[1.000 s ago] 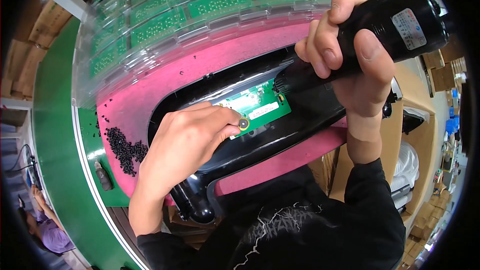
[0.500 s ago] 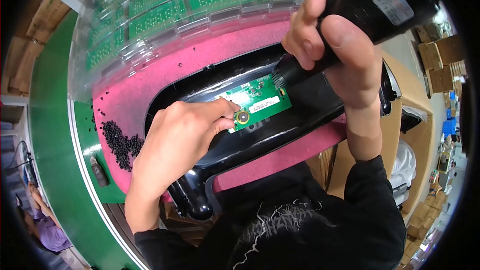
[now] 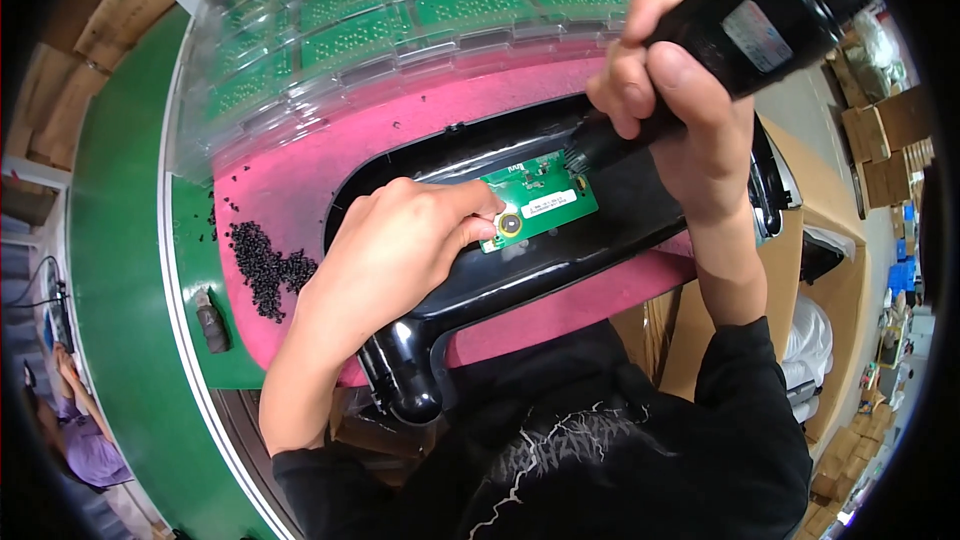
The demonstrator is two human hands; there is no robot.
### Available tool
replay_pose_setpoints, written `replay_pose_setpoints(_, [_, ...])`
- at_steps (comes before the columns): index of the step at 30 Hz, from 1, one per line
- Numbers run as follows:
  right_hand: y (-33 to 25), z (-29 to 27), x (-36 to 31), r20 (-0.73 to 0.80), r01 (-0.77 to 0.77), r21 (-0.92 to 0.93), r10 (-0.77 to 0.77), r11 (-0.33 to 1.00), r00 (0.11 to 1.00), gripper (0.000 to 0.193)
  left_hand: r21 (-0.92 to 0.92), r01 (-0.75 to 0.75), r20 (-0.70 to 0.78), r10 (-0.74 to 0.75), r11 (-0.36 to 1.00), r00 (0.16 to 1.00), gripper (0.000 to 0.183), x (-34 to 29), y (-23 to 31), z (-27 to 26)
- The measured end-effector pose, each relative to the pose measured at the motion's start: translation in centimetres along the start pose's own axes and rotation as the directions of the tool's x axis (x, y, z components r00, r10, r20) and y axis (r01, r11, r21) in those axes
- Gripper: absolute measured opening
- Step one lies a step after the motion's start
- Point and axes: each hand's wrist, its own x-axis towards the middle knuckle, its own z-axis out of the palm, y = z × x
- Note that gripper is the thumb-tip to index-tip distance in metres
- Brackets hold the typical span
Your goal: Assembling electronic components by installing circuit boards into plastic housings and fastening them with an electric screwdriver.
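A green circuit board (image 3: 545,190) with a white label and a round ringed part lies over the hollow of a black plastic housing (image 3: 630,210). My left hand (image 3: 405,240) pinches the board's left end between thumb and fingers. My right hand (image 3: 690,90) is wrapped round a thick black electric screwdriver (image 3: 700,40), held at a slant. Its narrow front end is at the board's upper right corner; the very tip and what it meets are hidden. The housing rests on a pink mat (image 3: 530,305), its rounded leg hanging past the near edge.
Beyond the housing stands a clear plastic tray (image 3: 370,105) of several green boards. A heap of small black screws (image 3: 265,270) lies on the mat's left. A dark stubby tool (image 3: 211,325) lies on the green bench (image 3: 130,270). Open cardboard boxes (image 3: 760,280) stand at right.
The whole view has shifted slightly, so the bench contents appear farther right. The screwdriver's rear end has come lower. My left hand keeps its pinch on the board.
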Motion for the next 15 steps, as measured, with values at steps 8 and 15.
replay_pose_setpoints(8, [-2.2, 0.5, -0.8, 0.053, 0.087, 0.675, -0.166, 0.733, 0.985, 0.03, -0.117, -0.117, -0.118, 0.103, 0.986, 0.988, 0.02, 0.0, 0.3, 0.0])
replay_pose_setpoints(15, [-3.3, 1.1, -0.1, 0.156, 0.084, 0.637, -0.235, 0.766, 0.959, 0.032, -0.291, -0.194, -0.205, 0.137, 0.937, 0.969, 0.015, -0.1, 0.5, -0.5])
